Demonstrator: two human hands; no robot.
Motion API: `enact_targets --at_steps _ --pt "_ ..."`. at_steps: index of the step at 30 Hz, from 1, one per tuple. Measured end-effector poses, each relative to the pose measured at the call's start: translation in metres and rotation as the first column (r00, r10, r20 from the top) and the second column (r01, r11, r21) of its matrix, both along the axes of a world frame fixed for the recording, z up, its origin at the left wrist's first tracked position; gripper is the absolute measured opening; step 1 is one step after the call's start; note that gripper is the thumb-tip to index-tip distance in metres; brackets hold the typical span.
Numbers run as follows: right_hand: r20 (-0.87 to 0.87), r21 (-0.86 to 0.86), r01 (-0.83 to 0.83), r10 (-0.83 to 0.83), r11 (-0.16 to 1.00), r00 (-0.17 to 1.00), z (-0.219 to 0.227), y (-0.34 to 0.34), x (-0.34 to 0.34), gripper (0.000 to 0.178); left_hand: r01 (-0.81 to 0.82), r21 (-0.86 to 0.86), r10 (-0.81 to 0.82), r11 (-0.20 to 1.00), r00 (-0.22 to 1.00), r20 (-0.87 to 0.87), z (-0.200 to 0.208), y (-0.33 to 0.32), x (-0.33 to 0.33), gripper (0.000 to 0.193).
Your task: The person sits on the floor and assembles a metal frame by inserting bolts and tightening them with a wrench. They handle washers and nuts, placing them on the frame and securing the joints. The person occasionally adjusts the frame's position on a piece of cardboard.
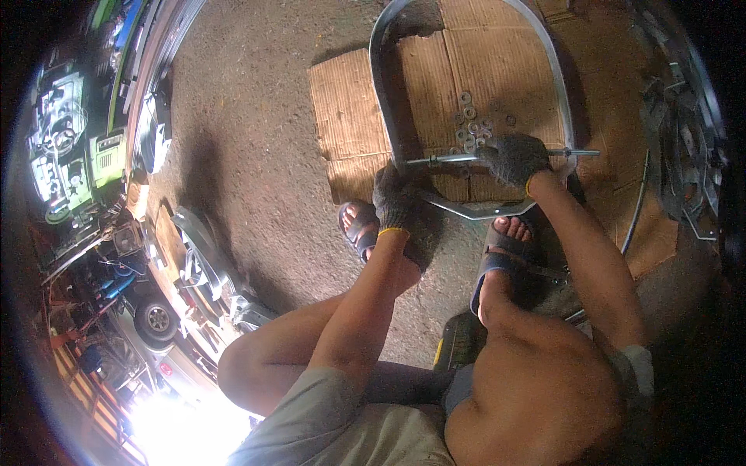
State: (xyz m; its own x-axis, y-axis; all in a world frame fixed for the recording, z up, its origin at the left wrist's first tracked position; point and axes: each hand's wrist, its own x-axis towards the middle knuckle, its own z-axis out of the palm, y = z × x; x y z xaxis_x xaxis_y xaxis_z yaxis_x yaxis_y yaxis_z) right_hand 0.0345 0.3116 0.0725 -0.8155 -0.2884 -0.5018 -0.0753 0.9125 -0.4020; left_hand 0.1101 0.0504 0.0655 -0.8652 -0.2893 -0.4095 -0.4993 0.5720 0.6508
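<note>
A large U-shaped metal frame lies on flattened cardboard, its curve away from me. A straight metal rod crosses between its two legs, and its right end sticks out past the frame. Nearer to me, an angled metal strip joins the lower ends. My left hand, in a dark knit glove, is closed round the frame's lower left corner. My right hand, gloved alike, is closed on the rod right of its middle; its fingertips are partly hidden. Several loose washers lie on the cardboard just beyond the rod.
The cardboard rests on a rough concrete floor. My sandalled feet stand close to the frame. A dark tool with yellow marks lies between my legs. Metal parts are piled at the right; vehicle parts lie at the left.
</note>
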Motion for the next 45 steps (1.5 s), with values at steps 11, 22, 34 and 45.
enact_targets --at_steps 11,22,34,45 --pt "-0.401 0.020 0.004 0.004 1.000 0.916 -0.006 -0.003 0.029 0.045 -0.207 0.449 0.219 0.869 0.975 0.025 -0.008 0.007 0.002 0.029" --pt "-0.043 0.049 0.174 -0.172 0.984 0.984 0.017 0.028 0.058 0.043 -0.412 0.768 0.511 0.490 0.850 0.130 -0.002 0.019 0.002 0.034" --pt "-0.024 -0.080 0.168 -0.171 0.982 0.985 0.019 0.006 0.050 0.045 -0.384 0.813 0.357 0.438 0.904 0.234 -0.029 -0.033 0.001 0.032" --pt "-0.008 -0.019 0.107 -0.107 0.994 0.994 0.012 0.004 0.045 0.051 -0.483 0.848 0.438 0.219 0.825 0.357 -0.004 -0.004 0.001 0.035"
